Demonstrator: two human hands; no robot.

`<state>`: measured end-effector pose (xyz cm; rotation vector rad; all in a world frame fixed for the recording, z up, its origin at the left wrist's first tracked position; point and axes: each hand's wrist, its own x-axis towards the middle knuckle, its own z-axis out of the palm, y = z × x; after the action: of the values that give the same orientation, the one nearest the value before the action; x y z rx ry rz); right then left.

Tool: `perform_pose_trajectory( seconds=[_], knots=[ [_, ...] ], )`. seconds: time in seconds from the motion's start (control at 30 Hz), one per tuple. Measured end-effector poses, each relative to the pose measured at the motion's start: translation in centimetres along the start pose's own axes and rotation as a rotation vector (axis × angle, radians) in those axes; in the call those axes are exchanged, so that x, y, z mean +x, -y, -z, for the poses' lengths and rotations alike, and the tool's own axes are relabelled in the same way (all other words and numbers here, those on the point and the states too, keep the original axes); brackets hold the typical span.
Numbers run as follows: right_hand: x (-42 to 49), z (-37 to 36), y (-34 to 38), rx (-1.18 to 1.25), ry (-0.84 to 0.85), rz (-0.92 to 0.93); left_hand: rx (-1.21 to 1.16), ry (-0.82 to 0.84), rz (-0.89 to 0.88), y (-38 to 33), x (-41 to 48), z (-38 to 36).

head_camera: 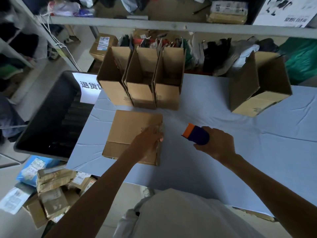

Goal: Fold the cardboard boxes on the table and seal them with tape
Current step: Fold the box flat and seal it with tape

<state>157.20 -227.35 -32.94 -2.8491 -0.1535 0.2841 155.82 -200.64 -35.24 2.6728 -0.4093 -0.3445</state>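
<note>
A flat, unfolded cardboard box (130,129) lies on the table (205,165) in front of me. My left hand (149,143) rests on its right part, fingers reaching over the right edge. My right hand (217,145) grips a purple and orange tape dispenser (197,134) just above the table, to the right of the flat box. Three erected boxes (140,86) stand in a row at the table's far side with their top flaps up. A fourth open box (257,90) stands tilted at the far right.
A dark bin (51,117) with a white label stands left of the table. Taped parcels (53,189) are piled on the floor at the lower left. Shelves with bags and packages (223,48) run behind the table.
</note>
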Motion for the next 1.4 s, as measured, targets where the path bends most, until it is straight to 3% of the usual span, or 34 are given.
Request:
perform_pose_trajectory(
  seconds=[0.07,0.2,0.27,0.37,0.53,0.7,0.8,0.9,1.0,1.13,1.23,1.4],
  knots=[
    [-0.2,-0.9,0.2,0.043,-0.034,0.022,0.036,-0.009,-0.026,0.1,0.2,0.0],
    [0.3,-2.0,0.8,0.141,-0.028,0.053,-0.219,-0.189,0.061,0.6,1.4,1.4],
    [0.6,-2.6,1.4,0.139,-0.06,0.066,-0.151,-0.231,0.118,1.2,3.0,2.1],
    [0.8,-4.5,1.8,0.092,-0.137,0.055,-0.029,-0.121,0.187,1.5,5.8,3.3],
    [-0.4,-6.1,2.6,0.116,-0.051,0.027,0.203,0.137,0.177,0.5,8.1,3.8],
    [-0.7,-6.2,2.7,0.207,-0.11,0.095,0.247,0.062,0.179,-0.4,7.8,4.3],
    [-0.3,-5.5,3.1,0.195,-0.125,0.099,0.093,-0.177,0.219,-0.9,6.8,6.6],
    [0.2,-3.2,5.9,0.553,-0.001,0.116,-0.159,-0.495,0.333,-1.5,4.1,9.6],
    [1.5,-0.6,9.1,0.774,-0.017,0.099,-0.417,-0.674,0.52,-1.3,1.1,10.8],
    [2.4,1.2,11.6,0.748,-0.003,0.0,-0.687,-0.58,0.675,-0.4,-1.5,10.0],
    [2.3,1.5,13.1,0.649,-0.078,0.003,-0.691,-0.489,0.748,-0.1,-2.7,8.7],
    [2.9,0.8,13.8,0.632,-0.093,0.027,-0.779,-0.527,0.78,0.5,-4.0,7.9]
  ],
)
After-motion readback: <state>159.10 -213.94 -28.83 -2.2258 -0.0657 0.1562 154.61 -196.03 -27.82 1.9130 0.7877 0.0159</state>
